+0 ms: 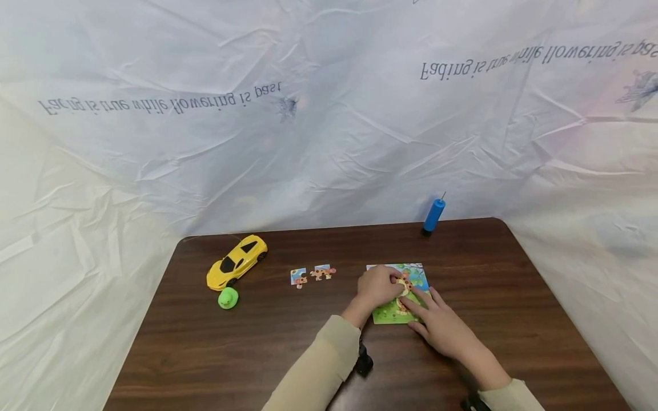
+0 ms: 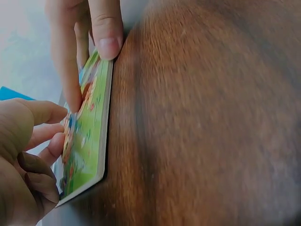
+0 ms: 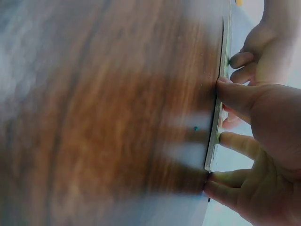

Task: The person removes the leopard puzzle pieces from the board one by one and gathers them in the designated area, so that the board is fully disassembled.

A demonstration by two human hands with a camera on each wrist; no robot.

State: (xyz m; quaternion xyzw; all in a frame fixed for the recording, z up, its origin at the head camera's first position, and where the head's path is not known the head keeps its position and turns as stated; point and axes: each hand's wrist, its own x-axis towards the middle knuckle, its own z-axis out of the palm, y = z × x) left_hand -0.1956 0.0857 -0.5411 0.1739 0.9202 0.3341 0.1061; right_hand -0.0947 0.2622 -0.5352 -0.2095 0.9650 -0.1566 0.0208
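A jigsaw puzzle board [image 1: 382, 315] with a green and blue picture lies on the table. My left hand [image 1: 379, 285] is over its upper left part, fingers bent. In the left wrist view, the left hand's fingertips [image 2: 59, 112] pinch a small puzzle piece [image 2: 71, 121] at the board's surface; the fingers partly hide it. My right hand [image 1: 446, 328] comes from the right with its fingers extended onto the board. Its thumb [image 3: 228, 89] touches the board's near edge. Two loose puzzle pieces, one [image 1: 297, 277] and another [image 1: 323, 272], lie left of the board.
A yellow toy car [image 1: 237, 262] stands at the table's back left, with a small green toy [image 1: 228, 298] just in front of it. Near the back edge, right of centre, stands a blue hand pump [image 1: 434, 216]. Behind the brown table [image 1: 247, 354] hangs a pale printed cloth [image 1: 319, 142].
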